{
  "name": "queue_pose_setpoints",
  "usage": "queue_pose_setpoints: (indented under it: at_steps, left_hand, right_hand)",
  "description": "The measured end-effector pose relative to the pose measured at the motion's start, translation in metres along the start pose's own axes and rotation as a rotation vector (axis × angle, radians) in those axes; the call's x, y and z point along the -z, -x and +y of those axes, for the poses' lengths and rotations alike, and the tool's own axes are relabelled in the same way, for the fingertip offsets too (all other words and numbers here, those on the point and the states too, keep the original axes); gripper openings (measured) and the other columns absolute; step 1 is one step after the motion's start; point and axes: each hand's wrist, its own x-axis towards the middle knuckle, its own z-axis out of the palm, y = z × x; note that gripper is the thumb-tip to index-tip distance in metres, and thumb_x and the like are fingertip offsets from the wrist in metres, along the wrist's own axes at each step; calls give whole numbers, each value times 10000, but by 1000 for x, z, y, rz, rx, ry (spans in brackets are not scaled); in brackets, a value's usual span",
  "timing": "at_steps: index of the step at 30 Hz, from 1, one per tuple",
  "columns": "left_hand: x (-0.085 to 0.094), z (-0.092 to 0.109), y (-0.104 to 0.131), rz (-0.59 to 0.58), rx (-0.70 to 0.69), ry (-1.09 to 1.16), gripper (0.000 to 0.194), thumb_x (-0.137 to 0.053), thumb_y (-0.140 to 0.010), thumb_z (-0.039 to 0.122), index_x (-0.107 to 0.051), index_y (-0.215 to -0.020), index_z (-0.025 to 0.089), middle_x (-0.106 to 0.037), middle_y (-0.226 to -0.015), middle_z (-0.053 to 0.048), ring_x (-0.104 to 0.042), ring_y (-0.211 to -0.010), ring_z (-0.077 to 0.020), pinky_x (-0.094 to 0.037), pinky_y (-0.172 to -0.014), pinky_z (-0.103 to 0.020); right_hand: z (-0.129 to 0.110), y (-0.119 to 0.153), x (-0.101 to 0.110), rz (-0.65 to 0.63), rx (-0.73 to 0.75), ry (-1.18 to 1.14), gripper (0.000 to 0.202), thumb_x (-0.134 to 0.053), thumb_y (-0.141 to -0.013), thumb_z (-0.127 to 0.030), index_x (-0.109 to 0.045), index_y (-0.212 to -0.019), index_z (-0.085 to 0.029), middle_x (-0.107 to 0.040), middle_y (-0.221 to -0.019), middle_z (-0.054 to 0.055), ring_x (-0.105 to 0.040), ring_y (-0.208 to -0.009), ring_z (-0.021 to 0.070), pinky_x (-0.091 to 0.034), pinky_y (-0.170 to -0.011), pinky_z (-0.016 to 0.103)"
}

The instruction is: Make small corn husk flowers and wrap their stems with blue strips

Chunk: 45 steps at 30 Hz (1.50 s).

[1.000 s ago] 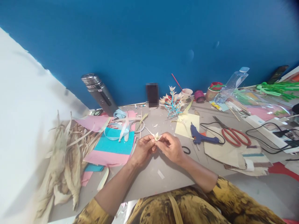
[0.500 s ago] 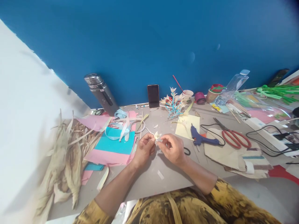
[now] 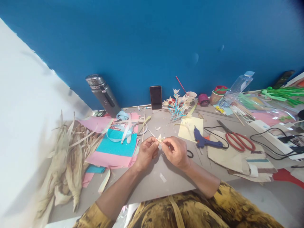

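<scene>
Between my hands, over the middle of the table, is a small cream flower (image 3: 160, 138) with pointed petals. My left hand (image 3: 147, 152) pinches it from the left, thumb against the fingers. From the other side my right hand (image 3: 175, 151) also pinches it, fingertips close to those of the left. The flower's lower part is hidden by the fingertips. Beyond the hands stands a bunch of similar pale flowers (image 3: 177, 106) on blue-wrapped stems. A cream paper sheet (image 3: 191, 128) lies just past my right hand.
A blue glue gun (image 3: 206, 141) and red-handled scissors (image 3: 238, 141) lie to the right, near a white power strip (image 3: 273, 136) with cables. Blue and pink sheets (image 3: 116, 147) and dried husks (image 3: 57, 171) lie left. A phone (image 3: 156, 97) and flask (image 3: 104, 96) stand at the wall.
My right fingertips have come in to the left and now pinch the flower, closer to the left hand. The flower has turned slightly.
</scene>
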Motion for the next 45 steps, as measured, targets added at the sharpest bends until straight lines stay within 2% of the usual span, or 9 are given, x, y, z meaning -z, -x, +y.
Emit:
queue_pose_setpoints:
  at_steps: [8, 14, 18, 21, 25, 31, 38, 43, 45]
  left_hand:
    - [0, 3, 0, -43, 40, 84, 403, -806, -753, 459, -511, -805, 189, -257, -497, 140, -163, -405, -21, -148, -415, -154]
    - [14, 1, -6, -124, 122, 284, 396, -849, -735, 332, -482, -733, 182, -219, -528, 130, -100, -427, -21, -106, -404, -149]
    - [20, 1, -7, -127, 140, 405, 412, -875, -701, 251, -471, -713, 172, -265, -584, 111, -93, -449, -22, -123, -397, -144]
    - [21, 2, -7, -151, 154, 443, 437, -886, -681, 232, -455, -689, 160, -344, -626, 95, -82, -461, -17, -122, -396, -142]
    - [20, 3, -6, -165, 162, 454, 448, -902, -656, 232, -462, -687, 151, -371, -653, 88, -88, -466, -12, -139, -395, -133]
    - [16, 4, -5, -141, 172, 443, 446, -915, -639, 256, -487, -692, 142, -366, -647, 91, -123, -459, -9, -161, -387, -123]
    - [17, 2, -7, -79, 145, 399, 425, -907, -647, 250, -499, -702, 145, -369, -626, 95, -138, -445, -6, -157, -382, -125]
    - [18, 1, -7, -64, 132, 367, 387, -881, -692, 244, -504, -713, 156, -267, -583, 112, -130, -438, -12, -151, -386, -124]
    - [18, 1, -7, -61, 133, 368, 391, -885, -688, 254, -508, -718, 157, -248, -580, 115, -132, -437, -13, -154, -385, -124]
  right_hand:
    - [0, 1, 1, -44, 83, 17, 105, -611, -936, -201, -611, -831, -207, -604, -581, -18, -507, -511, 125, -377, -546, 273]
    - [-3, -7, 12, -74, 24, -28, 135, -576, -946, -205, -616, -817, -206, -622, -611, -9, -545, -539, 126, -417, -578, 258]
    - [8, -21, 50, -184, -67, 155, 117, -582, -936, -238, -650, -846, -209, -688, -699, 9, -610, -616, 141, -436, -632, 258]
    - [35, -20, 92, -278, -200, 437, 100, -573, -917, -232, -670, -906, -214, -734, -851, 46, -655, -790, 200, -445, -710, 293]
    - [79, -1, 141, -580, -273, 793, 386, -552, -808, -95, -636, -1176, -175, -689, -1213, 119, -596, -1072, 294, -427, -851, 364]
    - [109, 19, 157, -812, -311, 857, 362, -579, -833, -185, -639, -1190, -188, -674, -1179, 127, -587, -1072, 309, -407, -882, 398]
    - [113, 21, 155, -699, -266, 839, 335, -619, -848, -227, -667, -1179, -216, -664, -1183, 117, -581, -1050, 312, -436, -900, 426]
    - [78, 9, 139, -449, -161, 627, 265, -525, -941, -268, -686, -1143, -213, -685, -1172, 109, -595, -1101, 289, -459, -948, 405]
    - [66, 4, 131, -450, -139, 565, 236, -513, -951, -263, -699, -1091, -223, -709, -1125, 93, -612, -1074, 275, -467, -933, 391]
